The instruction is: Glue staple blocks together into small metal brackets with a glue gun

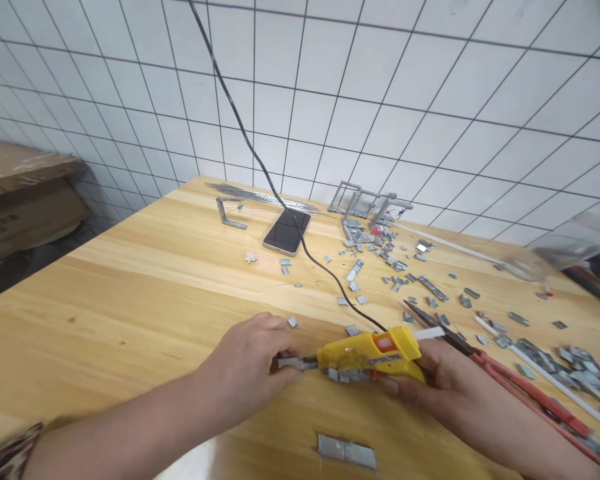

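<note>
My right hand is wrapped round the handle of a yellow hot glue gun. A white glue stick pokes out of its back end. The nozzle points left and meets a small grey metal-looking piece, pinched between thumb and fingers of my left hand. Whether the nozzle touches the piece, I cannot tell. Under the gun lie several small grey pieces, partly hidden by it. Nearer to me a flat grey strip rests on the wooden table.
A black cord runs down across a phone to the gun. Red-handled pliers lie by my right forearm. Grey scraps litter the right side. Small grey frames and thin rods are near the tiled wall.
</note>
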`<state>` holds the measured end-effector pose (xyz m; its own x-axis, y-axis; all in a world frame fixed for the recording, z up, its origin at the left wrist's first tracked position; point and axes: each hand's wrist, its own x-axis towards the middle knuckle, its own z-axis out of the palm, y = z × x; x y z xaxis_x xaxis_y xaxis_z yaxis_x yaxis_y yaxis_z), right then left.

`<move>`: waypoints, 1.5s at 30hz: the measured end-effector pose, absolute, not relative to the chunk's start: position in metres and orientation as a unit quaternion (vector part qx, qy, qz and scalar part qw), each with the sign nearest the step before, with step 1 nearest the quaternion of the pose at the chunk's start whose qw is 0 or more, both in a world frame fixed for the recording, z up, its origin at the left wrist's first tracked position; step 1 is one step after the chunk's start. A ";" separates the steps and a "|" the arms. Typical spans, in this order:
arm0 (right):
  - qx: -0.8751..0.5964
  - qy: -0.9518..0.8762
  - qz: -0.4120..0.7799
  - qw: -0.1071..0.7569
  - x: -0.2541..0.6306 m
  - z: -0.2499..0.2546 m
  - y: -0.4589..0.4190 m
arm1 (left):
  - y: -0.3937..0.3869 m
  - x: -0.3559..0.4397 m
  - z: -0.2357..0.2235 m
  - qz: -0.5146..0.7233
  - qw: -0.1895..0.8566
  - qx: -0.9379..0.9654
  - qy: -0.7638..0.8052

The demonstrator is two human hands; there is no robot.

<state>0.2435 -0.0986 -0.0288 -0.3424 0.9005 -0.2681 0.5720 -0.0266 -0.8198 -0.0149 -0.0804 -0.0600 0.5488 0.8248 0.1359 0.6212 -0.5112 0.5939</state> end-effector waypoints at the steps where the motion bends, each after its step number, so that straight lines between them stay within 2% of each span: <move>1: -0.543 -0.676 0.466 0.177 0.244 -0.029 -0.099 | -0.080 -0.015 -0.060 0.207 0.244 0.847 0.425; 19: -0.561 -0.670 0.456 0.170 0.238 -0.024 -0.100 | -0.082 -0.010 -0.058 0.235 0.220 0.850 0.418; 29: -0.558 -0.664 0.465 0.175 0.241 -0.027 -0.100 | -0.080 -0.019 -0.053 0.187 0.265 0.852 0.411; 45: -0.550 -0.676 0.453 0.188 0.237 -0.028 -0.100 | -0.078 -0.020 -0.056 0.192 0.270 0.851 0.408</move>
<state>0.2375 -0.0997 -0.0283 -0.3255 0.9134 -0.2446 0.5732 -0.0151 -0.8193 -0.0200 -0.0784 -0.0564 0.5941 0.7973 0.1063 0.5900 -0.5218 0.6162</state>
